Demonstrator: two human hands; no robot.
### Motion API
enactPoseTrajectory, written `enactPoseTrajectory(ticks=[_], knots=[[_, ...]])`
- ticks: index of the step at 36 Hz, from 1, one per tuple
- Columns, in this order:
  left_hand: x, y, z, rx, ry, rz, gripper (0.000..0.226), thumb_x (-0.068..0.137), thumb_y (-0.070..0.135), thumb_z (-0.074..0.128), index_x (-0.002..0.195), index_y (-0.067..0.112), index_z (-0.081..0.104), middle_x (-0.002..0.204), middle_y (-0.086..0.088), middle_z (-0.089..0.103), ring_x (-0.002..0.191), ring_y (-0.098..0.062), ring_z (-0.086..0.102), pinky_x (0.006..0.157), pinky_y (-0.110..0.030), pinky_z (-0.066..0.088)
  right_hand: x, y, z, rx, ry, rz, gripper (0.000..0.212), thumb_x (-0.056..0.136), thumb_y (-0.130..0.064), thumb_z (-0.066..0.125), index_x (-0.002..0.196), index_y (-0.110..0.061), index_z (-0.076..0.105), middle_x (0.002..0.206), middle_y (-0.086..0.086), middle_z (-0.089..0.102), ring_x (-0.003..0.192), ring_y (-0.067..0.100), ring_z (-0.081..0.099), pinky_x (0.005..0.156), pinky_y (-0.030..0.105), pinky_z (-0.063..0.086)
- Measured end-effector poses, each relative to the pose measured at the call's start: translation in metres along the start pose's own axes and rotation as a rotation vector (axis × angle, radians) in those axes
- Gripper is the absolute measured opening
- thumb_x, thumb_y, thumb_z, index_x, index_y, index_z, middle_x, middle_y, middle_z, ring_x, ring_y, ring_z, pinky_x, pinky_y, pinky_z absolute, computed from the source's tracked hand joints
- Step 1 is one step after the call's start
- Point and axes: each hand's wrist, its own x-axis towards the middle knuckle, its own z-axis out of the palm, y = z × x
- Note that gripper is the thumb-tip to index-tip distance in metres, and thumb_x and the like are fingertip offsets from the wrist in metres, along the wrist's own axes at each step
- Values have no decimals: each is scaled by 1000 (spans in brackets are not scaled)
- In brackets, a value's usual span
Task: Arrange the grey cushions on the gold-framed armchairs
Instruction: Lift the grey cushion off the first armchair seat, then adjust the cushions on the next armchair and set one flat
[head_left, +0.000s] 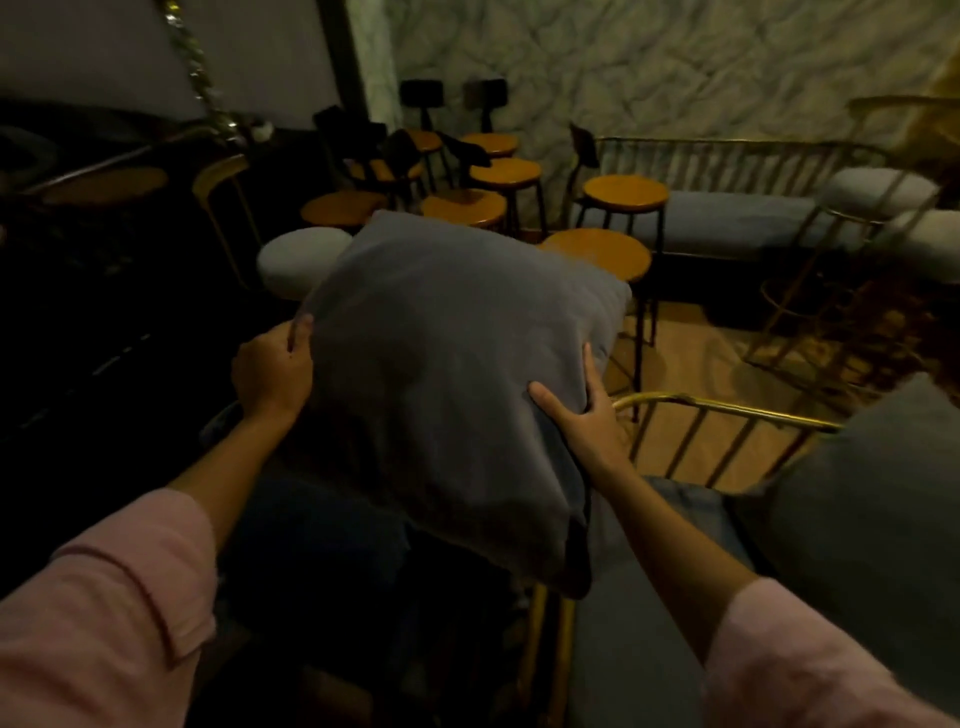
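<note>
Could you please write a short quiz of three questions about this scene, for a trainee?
1. True or false: both hands touch the large grey cushion.
2. Which thing stands right of the right hand?
A. a gold railing
B. a black table
C. a white lamp
3. Fill the gap: behind the cushion stand round stools with ____ seats.

Key:
1. True. The left hand grips the cushion's left edge and the right hand presses on its right side.
2. A, the gold railing.
3. Wooden, like the wooden stool.
</note>
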Motion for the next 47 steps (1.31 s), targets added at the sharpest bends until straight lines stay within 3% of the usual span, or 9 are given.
enactPoseTrajectory(ticks=[9,13,17,21,29,33,37,42,47], knots=[[-22,-115,16,-9,-19,-292,50,102,37,37,83,-1,64,86,-31,67,79,-46,63,65,-42,45,38,20,104,-145,-194,111,113,66,-65,77,155,-34,14,157,-1,34,141,19,38,116,41,34],[-42,-142,50,94,-395,-363,36,102,24,38,123,4,60,126,-31,59,113,-47,57,96,-49,45,60,67,126,-344,-213,225,115,64,-71,75,155,-34,15,157,4,33,142,27,38,112,37,35],[-95,-159,107,132,-1076,-230,82,93,59,41,155,22,0,164,-17,-2,149,-45,1,120,-54,10,60,120,139,-711,-462,397,112,66,-80,63,154,-44,2,166,6,-1,151,38,7,120,56,18],[-133,-158,132,300,-1128,-161,105,81,79,34,148,25,-27,156,-16,-35,141,-47,-31,115,-64,-9,40,143,154,-911,-444,385,99,77,-77,52,152,-48,-6,166,3,-15,151,38,-5,120,57,10],[-117,-156,135,261,-921,-13,118,65,91,17,152,18,-15,163,-15,-14,150,-36,-15,116,-63,-4,28,136,130,-876,-402,251,86,86,-71,46,155,-41,4,167,2,-1,153,31,0,122,50,10],[-92,-109,150,151,-925,42,98,85,75,32,154,17,-6,163,-15,-10,150,-36,-12,118,-61,-2,17,120,88,-880,-276,92,80,88,-65,49,154,-30,23,164,2,19,152,24,11,122,47,16],[-81,-32,174,-33,-997,342,72,94,57,41,151,18,26,163,-9,18,152,-30,7,119,-58,3,3,104,18,-838,-31,33,67,90,-51,57,147,-18,42,154,10,42,145,28,33,118,47,28],[-110,93,192,-476,-853,724,42,86,38,48,98,7,73,102,-14,74,104,-31,68,93,-42,50,-25,89,-94,-777,274,217,59,91,-30,65,143,-11,46,141,14,56,130,32,51,108,50,40],[-168,221,213,-479,-888,877,35,84,36,48,84,10,72,80,-11,73,78,-30,68,73,-35,49,-80,98,-229,-713,597,358,62,90,-26,66,145,-12,42,139,15,57,129,32,53,108,50,42]])
